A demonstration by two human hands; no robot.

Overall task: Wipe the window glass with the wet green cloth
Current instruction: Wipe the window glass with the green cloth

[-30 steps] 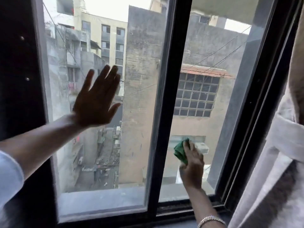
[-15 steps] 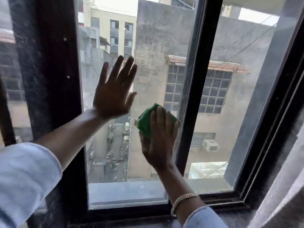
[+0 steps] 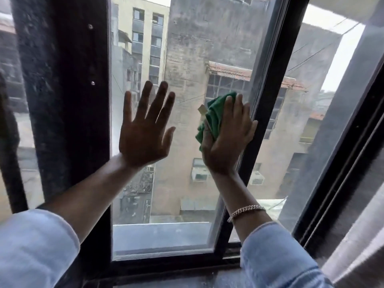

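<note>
The window glass point(image 3: 182, 59) fills the middle pane between two black frame bars. My left hand point(image 3: 143, 129) lies flat on the glass with fingers spread, holding nothing. My right hand point(image 3: 226, 136) presses the crumpled green cloth point(image 3: 209, 119) against the same pane, close to its right edge beside the black centre bar point(image 3: 268, 80). Part of the cloth sticks out to the left of and above my fingers; the rest is hidden under my palm.
A wide black frame post point(image 3: 62, 100) stands left of the pane. The right pane point(image 3: 301, 132) lies beyond the centre bar. A light curtain point(image 3: 357, 235) hangs at the far right. A dark sill point(image 3: 166, 273) runs along the bottom.
My right hand has carried the cloth from the lower right pane across the centre bar onto the middle pane, then upward and rightward. My left hand stays flat on the glass. The view has shifted.
</note>
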